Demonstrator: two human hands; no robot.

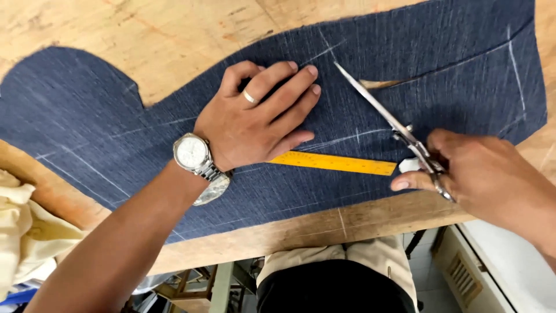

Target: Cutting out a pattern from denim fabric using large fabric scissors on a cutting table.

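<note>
Scissors (387,113) over chalk-marked navy cloth (110,139)

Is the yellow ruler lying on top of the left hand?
No, the yellow ruler lies on the fabric, partly under the left hand.

The cloth (405,52) is seen to be a dark blue woven fabric, matt, with a faint lighter streak and thin white chalk lines drawn over it. The surface (174,35) is made of bare, pale wood, worn and scuffed, with rough grain. The scissors (388,119) are of bright, polished metal. A smooth yellow ruler (336,163), apparently plastic, is laid on the cloth. A shiny metal wristwatch (194,155) and a glossy ring (249,97) are worn. Cream cloth (23,232) is seen at the left edge.
</note>
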